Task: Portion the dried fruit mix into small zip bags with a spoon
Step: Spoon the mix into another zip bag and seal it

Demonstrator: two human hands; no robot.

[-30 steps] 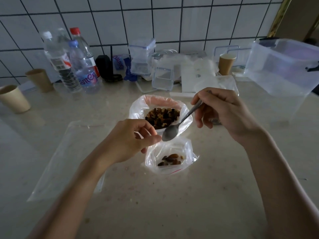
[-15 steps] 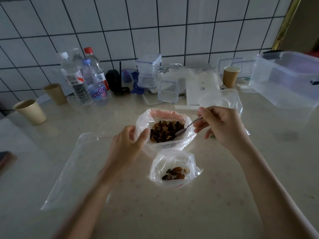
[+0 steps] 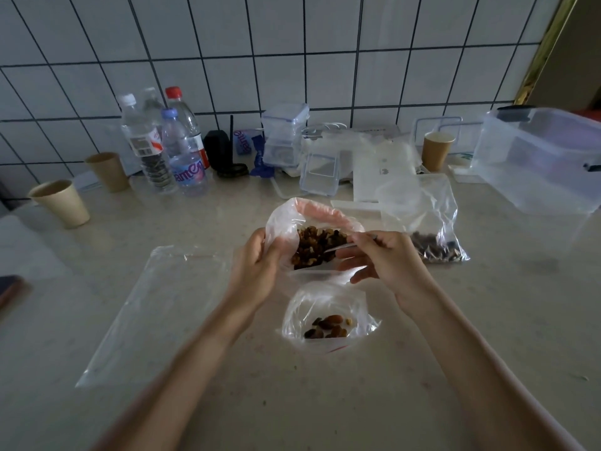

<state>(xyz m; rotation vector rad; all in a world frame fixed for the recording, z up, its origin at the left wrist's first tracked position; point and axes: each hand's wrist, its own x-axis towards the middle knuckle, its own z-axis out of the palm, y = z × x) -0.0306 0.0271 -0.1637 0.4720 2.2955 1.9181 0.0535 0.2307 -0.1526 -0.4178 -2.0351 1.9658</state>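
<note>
Left hand (image 3: 257,268) is curled round the left edge of the big bag (image 3: 286,222), holding its mouth open, and the right hand (image 3: 383,265) pinches the spoon (image 3: 341,247) handle up by the thumb while the lower fingers hang out loose. Spoon bowl is down in the fruit mix (image 3: 315,247) inside that bag, can't really tell if it's loaded or not.

Biggest stuff first: beige counter (image 3: 325,402) with a white tile wall behind it. Clear tub (image 3: 536,161) sits far right. Flat empty bag (image 3: 156,310) lies left of the hands. Another bag with dark bits (image 3: 426,222) in its bottom corner is just right of the right hand. Small zip bag (image 3: 328,317) sits on the counter right below the big bag, mouth open, with only a few pieces of fruit in it so far.

Back row: water bottles (image 3: 162,144) bunched on the left, stacked clear boxes (image 3: 284,135) in the middle, two paper cups (image 3: 61,203) far left and one more cup (image 3: 437,149) near the tub.
</note>
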